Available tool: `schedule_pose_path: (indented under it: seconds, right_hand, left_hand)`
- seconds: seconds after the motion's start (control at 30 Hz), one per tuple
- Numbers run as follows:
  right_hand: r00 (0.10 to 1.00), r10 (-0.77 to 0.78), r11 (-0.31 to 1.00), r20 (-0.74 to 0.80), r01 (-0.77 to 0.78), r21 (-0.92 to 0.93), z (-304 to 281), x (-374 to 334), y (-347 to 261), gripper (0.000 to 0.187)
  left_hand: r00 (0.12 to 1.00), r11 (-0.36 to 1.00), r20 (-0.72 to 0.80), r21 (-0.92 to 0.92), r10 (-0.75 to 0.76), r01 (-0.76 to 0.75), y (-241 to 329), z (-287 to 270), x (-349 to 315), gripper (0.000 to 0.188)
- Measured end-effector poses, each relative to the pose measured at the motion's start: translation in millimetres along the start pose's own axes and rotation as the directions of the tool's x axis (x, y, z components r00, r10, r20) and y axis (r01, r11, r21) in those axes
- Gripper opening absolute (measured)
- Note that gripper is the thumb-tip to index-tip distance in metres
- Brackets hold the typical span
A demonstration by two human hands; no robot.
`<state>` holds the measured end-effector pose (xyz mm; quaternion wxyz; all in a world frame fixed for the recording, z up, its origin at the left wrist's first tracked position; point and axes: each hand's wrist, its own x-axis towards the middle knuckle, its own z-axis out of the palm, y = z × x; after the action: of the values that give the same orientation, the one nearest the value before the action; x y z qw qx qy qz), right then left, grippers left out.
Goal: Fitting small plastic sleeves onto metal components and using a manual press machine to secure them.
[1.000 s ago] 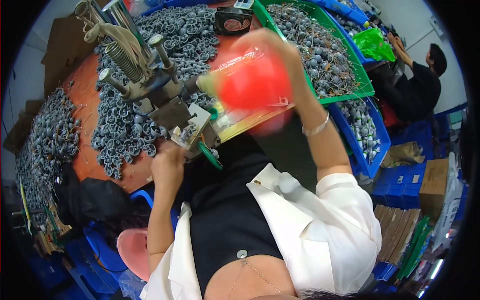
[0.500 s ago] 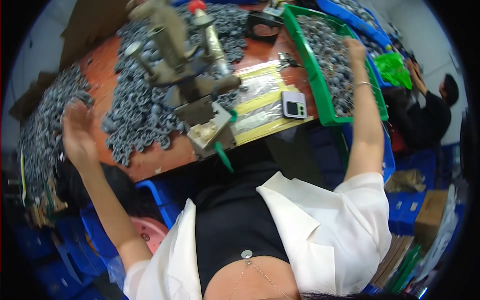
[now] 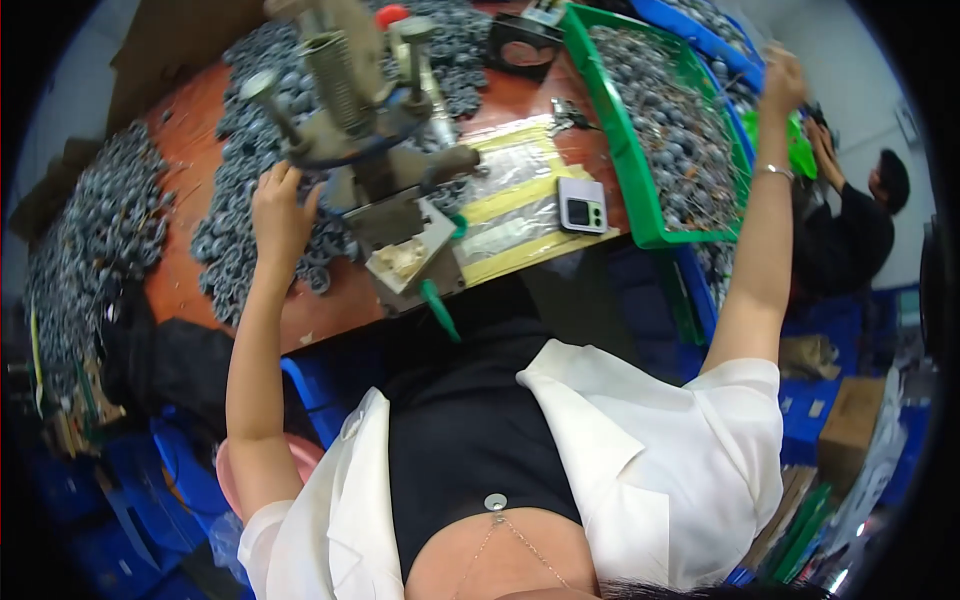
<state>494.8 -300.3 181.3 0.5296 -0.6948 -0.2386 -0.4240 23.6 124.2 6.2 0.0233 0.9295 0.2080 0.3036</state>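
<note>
the left hand (image 3: 282, 218) is over the near heap of grey cup-shaped parts (image 3: 235, 240) on the orange bench (image 3: 185, 235), thumb spread away from the fingers, palm hidden. the right hand (image 3: 783, 82) is raised at the far right, beside the blue bin (image 3: 705, 38) of grey pieces; its fingers are curled, and i cannot tell whether they hold anything. a metal press (image 3: 388, 222) stands just right of the left hand, blocking part of the heap behind it. between press and green tray (image 3: 650, 235) lie yellow-taped clear film (image 3: 510, 205) and a pale phone (image 3: 582, 207); a black fan (image 3: 525, 47) sits farther back. grey balls with wires fill the tray. the right forearm crosses in front of a bright green bag (image 3: 800, 150), near a co-worker in black (image 3: 850, 235).
</note>
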Motion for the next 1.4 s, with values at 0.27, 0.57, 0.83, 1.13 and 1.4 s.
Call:
schedule_pose_path:
  seconds: [0.27,0.57,0.83,1.13,1.4]
  right_hand:
    - [0.824,0.422,0.529,0.377,-0.562,0.635,-5.9,18.6,-65.5,0.03]
    - [0.543,-0.366,0.006,0.756,-0.811,0.585,-46.6,20.8,-90.7,0.037]
    - [0.693,-0.161,0.461,0.702,-0.576,0.675,-36.1,-120.3,-189.4,0.023]
    - [0.478,-0.33,0.428,0.814,-0.693,0.58,-32.2,-238.3,-246.7,0.01]
    - [0.217,0.049,0.479,0.975,-0.862,0.168,-27.6,-290.1,-257.5,0.004]
  left_hand:
    - [0.995,0.992,-0.099,-0.125,0.002,-0.015,10.6,-7.5,-6.1,0.02]
    - [0.969,0.785,0.161,-0.569,-0.186,0.245,79.6,-5.5,-79.5,0.036]
    - [0.96,0.8,0.192,-0.533,-0.204,0.277,99.1,5.3,-82.0,0.048]
    - [0.982,0.943,-0.188,-0.33,-0.026,-0.038,27.8,13.4,2.0,0.028]
    - [0.983,0.945,-0.183,-0.327,-0.033,-0.029,17.1,24.4,12.8,0.019]
